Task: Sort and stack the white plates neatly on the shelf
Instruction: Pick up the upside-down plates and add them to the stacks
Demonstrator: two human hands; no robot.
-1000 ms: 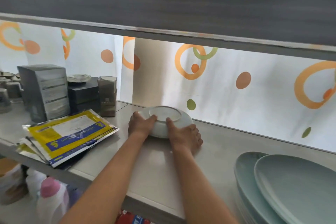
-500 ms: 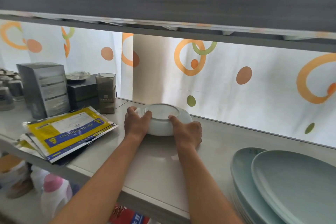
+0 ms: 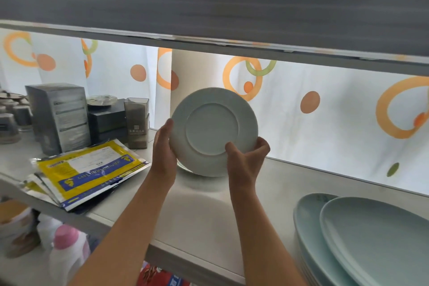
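A small white plate (image 3: 212, 131) is tilted up on edge over the grey shelf (image 3: 204, 211), its underside with the foot ring facing me. My left hand (image 3: 163, 154) holds its left rim, fingers along the edge. My right hand (image 3: 247, 161) grips the lower right rim, thumb on the underside and fingers curled behind. Just behind its lower edge a sliver of another white plate (image 3: 183, 166) shows on the shelf. A stack of large pale blue-white plates (image 3: 362, 241) lies at the shelf's near right.
Yellow and blue foil packets (image 3: 90, 169) lie at the shelf's left front. Behind them stand grey boxes (image 3: 59, 116), a dark box (image 3: 106, 121) and a clear container (image 3: 137, 123). An upper shelf board (image 3: 209, 14) hangs close overhead. A patterned curtain backs the shelf. Bottles (image 3: 67, 253) stand below.
The plate lay upside down and flat on the shelf between both hands. Both hands have since lifted and tipped it upright, its underside turned toward me.
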